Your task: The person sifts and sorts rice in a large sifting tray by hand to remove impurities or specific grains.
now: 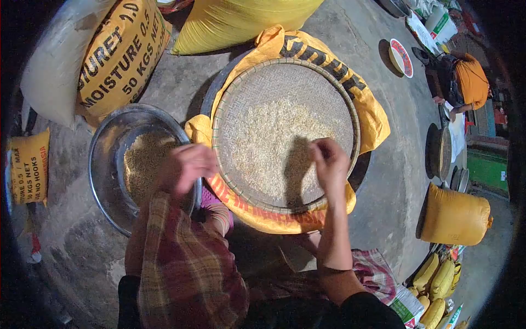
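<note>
A round woven tray (246, 90) with pale grain (274, 131) spread over it rests on a yellow printed sack (372, 118). Above the tray's right part is my right hand (331, 164), its thumb and forefinger pressed together; whatever they may hold is too small to make out. My left hand (192, 164) is blurred, between the tray's left rim and a metal basin (104, 159). Darker grain (145, 153) lies in that basin, partly hidden by my left hand and arm.
Full yellow sacks stand at the upper left (126, 55), top (235, 24) and right (455, 214). A person in orange (471, 82) is at the upper right, near a red-and-white bowl (401, 57). Yellow bundles (438, 279) lie at the lower right.
</note>
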Motion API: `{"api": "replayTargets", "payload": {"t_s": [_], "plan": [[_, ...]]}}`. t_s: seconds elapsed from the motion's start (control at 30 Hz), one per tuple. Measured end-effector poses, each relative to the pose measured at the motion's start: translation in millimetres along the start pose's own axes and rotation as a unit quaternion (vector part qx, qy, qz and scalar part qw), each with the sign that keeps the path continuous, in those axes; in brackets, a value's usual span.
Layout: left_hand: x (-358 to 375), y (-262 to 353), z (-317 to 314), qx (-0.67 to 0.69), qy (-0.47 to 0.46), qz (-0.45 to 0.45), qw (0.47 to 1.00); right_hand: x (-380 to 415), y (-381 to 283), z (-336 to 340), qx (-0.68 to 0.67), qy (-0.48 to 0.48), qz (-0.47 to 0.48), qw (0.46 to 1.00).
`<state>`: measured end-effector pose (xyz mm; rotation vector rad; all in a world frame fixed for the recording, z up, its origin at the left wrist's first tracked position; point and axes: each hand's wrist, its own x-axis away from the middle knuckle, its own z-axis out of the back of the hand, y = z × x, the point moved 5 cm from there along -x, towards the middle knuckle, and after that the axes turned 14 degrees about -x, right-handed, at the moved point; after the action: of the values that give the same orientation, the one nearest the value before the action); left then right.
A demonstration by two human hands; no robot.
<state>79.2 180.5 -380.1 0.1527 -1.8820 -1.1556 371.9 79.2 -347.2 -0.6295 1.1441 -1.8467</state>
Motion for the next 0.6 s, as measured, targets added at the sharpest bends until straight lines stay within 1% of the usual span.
{"api": "replayTargets", "payload": {"t_s": [0.03, 0.07, 0.1, 0.13, 0.17, 0.2, 0.27, 0.3, 0.33, 0.37, 0.4, 0.47, 0.5, 0.53, 0.57, 0.6], "plan": [[8, -5, 26, -0.040, 0.039, -0.032, 0.998, -9, 36, 17, 0.006, 0.027, 0.001, 1.000], [18, -14, 51, -0.080, 0.079, -0.062, 0.992, -17, 49, 31, 0.053, 0.084, 0.008, 0.995], [21, -33, 73, -0.081, 0.079, -0.060, 0.992, -24, 47, 40, 0.069, 0.102, -0.055, 0.991], [20, -59, 98, -0.327, 0.131, -0.006, 0.936, -32, 58, 46, 0.094, 0.110, -0.037, 0.989], [20, -72, 112, -0.550, 0.172, 0.049, 0.816, -39, 69, 48, 0.119, 0.118, -0.020, 0.986], [22, -76, 107, -0.551, 0.171, 0.049, 0.815, -41, 73, 45, 0.119, 0.118, -0.022, 0.986], [29, -84, 101, -0.702, 0.202, 0.168, 0.662, -46, 70, 35, 0.148, 0.077, 0.046, 0.985], [25, -87, 104, -0.701, 0.202, 0.167, 0.663, -44, 76, 34, 0.149, 0.077, 0.047, 0.985], [17, -73, 101, -0.670, 0.226, 0.053, 0.705, -42, 78, 31, 0.158, 0.080, 0.057, 0.983], [13, -60, 97, -0.628, 0.246, -0.061, 0.736, -39, 80, 31, 0.167, 0.082, 0.068, 0.980], [9, -56, 95, -0.627, 0.246, -0.062, 0.736, -37, 82, 30, 0.162, 0.093, 0.063, 0.980], [16, 10, 54, -0.535, 0.337, -0.165, 0.757, -37, 87, 29, 0.191, 0.101, 0.057, 0.975], [14, 25, 41, -0.534, 0.336, -0.167, 0.758, -37, 92, 30, 0.218, 0.108, 0.049, 0.969], [13, 40, 26, -0.471, 0.322, -0.233, 0.787, -38, 88, 28, 0.234, 0.104, 0.076, 0.964], [10, 51, 14, -0.403, 0.307, -0.298, 0.809, -36, 83, 31, 0.236, 0.105, 0.077, 0.963], [3, 55, 4, -0.401, 0.307, -0.299, 0.810, -35, 71, 31, 0.186, 0.094, 0.034, 0.977]]}}
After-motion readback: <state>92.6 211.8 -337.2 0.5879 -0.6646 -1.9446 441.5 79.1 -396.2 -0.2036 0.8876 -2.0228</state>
